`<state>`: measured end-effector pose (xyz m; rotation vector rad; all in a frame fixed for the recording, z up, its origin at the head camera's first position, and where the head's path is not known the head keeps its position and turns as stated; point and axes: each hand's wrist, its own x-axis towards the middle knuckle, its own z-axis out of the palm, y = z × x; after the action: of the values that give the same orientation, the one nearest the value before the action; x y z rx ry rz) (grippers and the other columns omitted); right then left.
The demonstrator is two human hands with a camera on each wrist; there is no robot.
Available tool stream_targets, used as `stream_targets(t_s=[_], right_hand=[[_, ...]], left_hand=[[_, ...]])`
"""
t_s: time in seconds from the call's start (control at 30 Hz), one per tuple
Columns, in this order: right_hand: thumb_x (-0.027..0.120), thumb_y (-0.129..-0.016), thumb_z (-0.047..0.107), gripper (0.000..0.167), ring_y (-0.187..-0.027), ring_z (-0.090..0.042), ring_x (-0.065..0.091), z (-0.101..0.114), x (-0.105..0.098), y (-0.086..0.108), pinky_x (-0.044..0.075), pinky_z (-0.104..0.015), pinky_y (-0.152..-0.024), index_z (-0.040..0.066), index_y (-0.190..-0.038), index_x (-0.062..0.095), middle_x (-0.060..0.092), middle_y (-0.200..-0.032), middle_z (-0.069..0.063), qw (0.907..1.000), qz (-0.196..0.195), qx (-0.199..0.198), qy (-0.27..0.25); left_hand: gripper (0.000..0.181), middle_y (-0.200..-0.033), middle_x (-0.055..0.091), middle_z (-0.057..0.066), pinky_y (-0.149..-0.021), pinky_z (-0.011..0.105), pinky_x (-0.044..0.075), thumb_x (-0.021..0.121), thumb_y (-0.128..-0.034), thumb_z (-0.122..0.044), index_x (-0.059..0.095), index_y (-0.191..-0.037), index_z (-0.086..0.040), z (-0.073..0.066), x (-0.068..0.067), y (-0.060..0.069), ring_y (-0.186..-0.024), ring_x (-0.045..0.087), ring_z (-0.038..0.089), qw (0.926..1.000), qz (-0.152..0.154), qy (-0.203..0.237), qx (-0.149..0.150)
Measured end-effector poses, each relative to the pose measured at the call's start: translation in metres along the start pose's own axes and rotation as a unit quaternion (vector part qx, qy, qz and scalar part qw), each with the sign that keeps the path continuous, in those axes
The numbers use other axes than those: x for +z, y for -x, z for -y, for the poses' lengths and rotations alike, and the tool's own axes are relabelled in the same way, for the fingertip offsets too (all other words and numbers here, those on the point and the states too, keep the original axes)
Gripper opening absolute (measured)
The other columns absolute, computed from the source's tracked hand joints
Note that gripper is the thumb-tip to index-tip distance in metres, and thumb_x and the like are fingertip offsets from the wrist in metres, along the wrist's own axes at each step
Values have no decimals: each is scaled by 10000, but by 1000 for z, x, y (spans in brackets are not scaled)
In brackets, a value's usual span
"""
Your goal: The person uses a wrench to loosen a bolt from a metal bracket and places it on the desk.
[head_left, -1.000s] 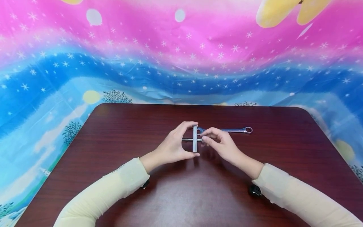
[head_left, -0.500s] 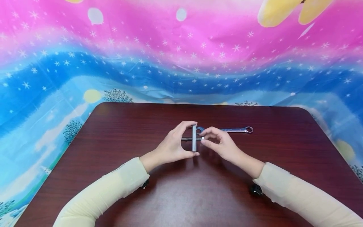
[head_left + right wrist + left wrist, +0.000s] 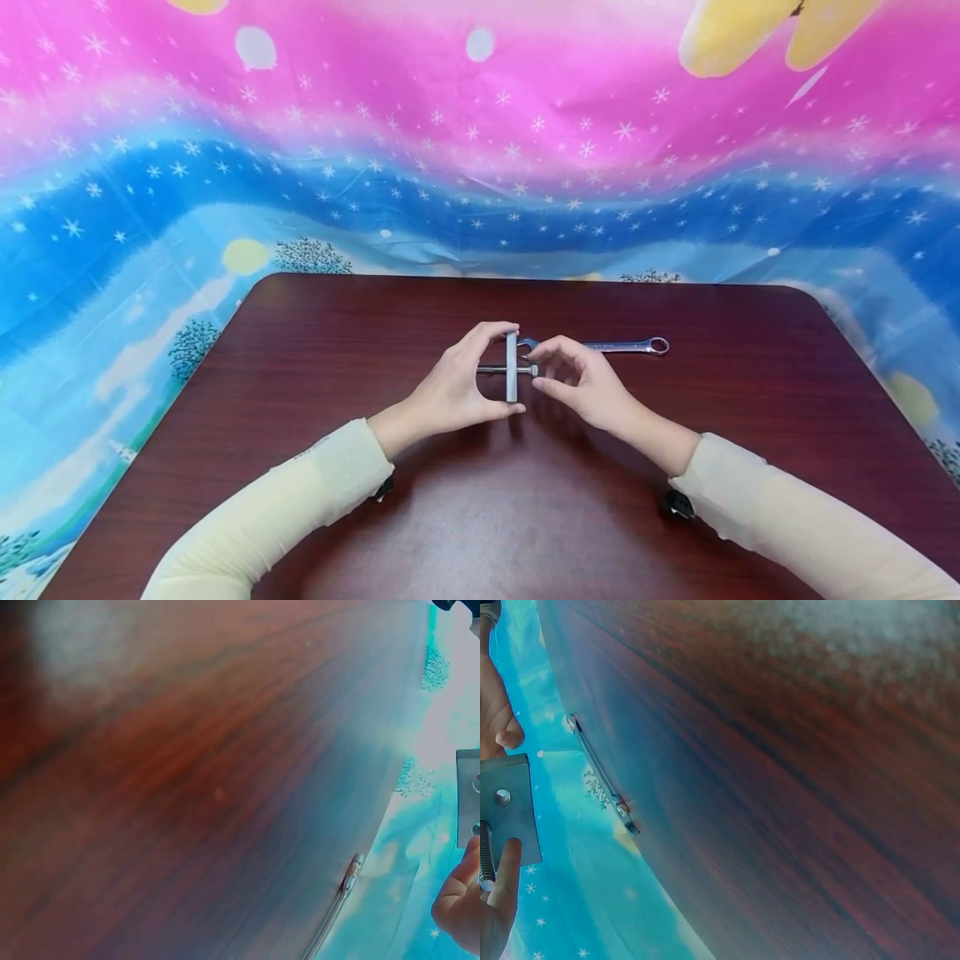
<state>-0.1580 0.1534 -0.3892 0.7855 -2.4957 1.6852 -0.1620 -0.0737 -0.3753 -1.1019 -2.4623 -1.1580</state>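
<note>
My left hand (image 3: pixel 457 379) grips a grey metal plate (image 3: pixel 512 387) on edge between thumb and fingers, above the table. A bolt (image 3: pixel 533 371) passes through the plate, its hex head to the right and its threaded shank towards my left palm. In the left wrist view the plate (image 3: pixel 514 814) shows a free round hole, with the bolt's threaded shank (image 3: pixel 485 851) beside my left thumb. My right hand (image 3: pixel 588 383) is at the bolt head, with thumb and fingertips spread apart below and above it; the head shows in the gap between them.
A combination wrench (image 3: pixel 626 346) lies on the dark red-brown wooden table (image 3: pixel 480 508), behind and to the right of my hands. Its open end is partly hidden by the right hand. A printed pink and blue cloth (image 3: pixel 420 150) hangs behind the table's far edge.
The right thumb and fingertips have parted from the bolt head, which now shows more fully. The plate in my left hand has shifted very slightly left.
</note>
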Motion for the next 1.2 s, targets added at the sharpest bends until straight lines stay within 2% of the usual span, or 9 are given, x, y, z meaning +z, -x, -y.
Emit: stream_targets(t_s=[0.13, 0.23, 0.37, 0.47, 0.63, 0.7, 0.87, 1.0, 1.2], right_hand=[[694, -888, 5, 248, -807, -106, 634, -1, -1, 1, 541, -249, -701, -8, -1127, 631, 679, -961, -177, 9997, 111, 78, -189], [633, -937, 14, 212, -800, -180, 674, 0, -1, 0, 566, -277, -734, -51, -1137, 607, 691, -905, -229, 9982, 233, 210, -517], [585, -976, 38, 180, -722, -278, 660, 2, -1, -1, 568, -310, -700, -62, -1125, 608, 695, -821, -214, 9969, 285, 308, -665], [609, -960, 35, 175, -735, -233, 665, 2, 0, -2, 574, -316, -705, -55, -1110, 618, 696, -845, -204, 9975, 216, 298, -599], [706, -870, -6, 252, -748, -100, 607, 1, 0, -1, 518, -251, -627, -27, -1111, 636, 648, -888, -138, 9995, 91, 106, -273], [716, -859, -7, 267, -748, -96, 596, 1, -1, -1, 499, -241, -615, -7, -1115, 641, 637, -893, -110, 9997, 94, 64, -202], [634, -938, 20, 188, -761, -190, 663, 1, -1, -2, 573, -293, -706, -19, -1122, 621, 687, -878, -157, 9977, 260, 188, -590], [579, -979, 32, 165, -679, -252, 647, 2, -1, -2, 572, -344, -670, -64, -1111, 607, 687, -800, -193, 9964, 297, 211, -769], [679, -884, -33, 318, -787, -116, 630, 3, 2, -2, 524, -238, -624, -44, -1185, 578, 656, -1003, -210, 9985, 91, 177, -505]], left_hand=[[941, -1341, 546, 20, -1036, 358, 498, 926, -667, -266, 398, -1432, -118, 0, 0, -1, -1230, 556, 154, 10000, -5, -5, 16], [941, -1338, 548, 23, -1036, 356, 498, 928, -665, -265, 400, -1430, -117, 0, 1, -1, -1225, 558, 154, 10000, -18, -3, 41], [941, -1326, 552, 27, -1024, 350, 505, 928, -663, -261, 397, -1428, -121, 0, 1, -2, -1209, 566, 153, 10000, -24, 11, 63], [942, -1327, 551, 28, -1023, 348, 504, 927, -664, -263, 396, -1429, -119, 1, 1, -2, -1213, 565, 155, 10000, -10, 23, 71], [934, -1339, 547, 18, -1034, 345, 497, 928, -663, -260, 404, -1424, -123, 2, 1, -1, -1226, 556, 152, 10000, -40, -5, 33], [932, -1339, 547, 17, -1035, 345, 496, 928, -663, -258, 406, -1422, -119, 3, 1, -1, -1227, 555, 150, 10000, -46, -10, 31], [935, -1330, 552, 24, -1035, 346, 495, 928, -663, -260, 406, -1422, -100, 2, 1, -2, -1223, 560, 152, 10000, -26, 19, 79], [938, -1323, 554, 27, -1027, 343, 500, 929, -661, -256, 400, -1423, -114, 1, 1, -2, -1212, 564, 150, 10000, -29, 19, 75], [933, -1343, 549, 27, -1041, 336, 491, 929, -660, -246, 405, -1421, -116, 2, 1, -1, -1230, 559, 153, 10000, -71, 9, 34]])
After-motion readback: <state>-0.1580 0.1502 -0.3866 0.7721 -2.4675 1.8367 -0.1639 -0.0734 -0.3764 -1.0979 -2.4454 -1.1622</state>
